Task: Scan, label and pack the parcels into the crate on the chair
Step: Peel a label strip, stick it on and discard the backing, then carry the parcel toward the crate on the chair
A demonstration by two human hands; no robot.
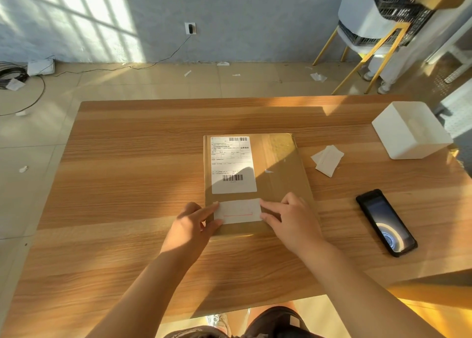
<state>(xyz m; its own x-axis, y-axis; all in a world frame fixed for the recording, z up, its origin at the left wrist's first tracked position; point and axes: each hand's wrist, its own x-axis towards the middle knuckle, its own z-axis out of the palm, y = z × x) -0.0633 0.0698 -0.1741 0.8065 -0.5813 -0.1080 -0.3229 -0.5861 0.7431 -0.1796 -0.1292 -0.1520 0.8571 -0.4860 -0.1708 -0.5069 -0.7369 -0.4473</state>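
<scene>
Sunlit wood-grain tabletop (127, 184) fills most of my head view, with a tiled floor (127, 82) and a grey wall beyond its 12 o'clock edge.

At the middle of the tabletop I see the parcel (281, 174), a flat brown cardboard box lying face up with its long side running from 6 to 12 o'clock. Clear tape shines across its top towards 1 o'clock. A white shipping label (232, 164) covers the left half of its face, with one barcode at the label's top and another near its bottom.

At the parcel's 6 o'clock end lies a small white label (238, 210) with a thin red line across it. The left hand (190, 222) comes in from 7 o'clock, its forefinger stretched onto the small label's left edge and its thumb at the lower left corner. The right hand (291, 217) comes in from 5 o'clock, forefinger and thumb laid out against the label's right edge, and its other fingers rest on the cardboard.

From the parcel, paper scraps (327, 160) lie at 3 o'clock, a white box (411, 131) stands at 2 o'clock, and a dark phone (385, 222) lies screen up at 4 o'clock.

Off the tabletop at 1 o'clock stands a white chair (362, 13) on yellow legs, carrying a black crate (398, 8).
</scene>
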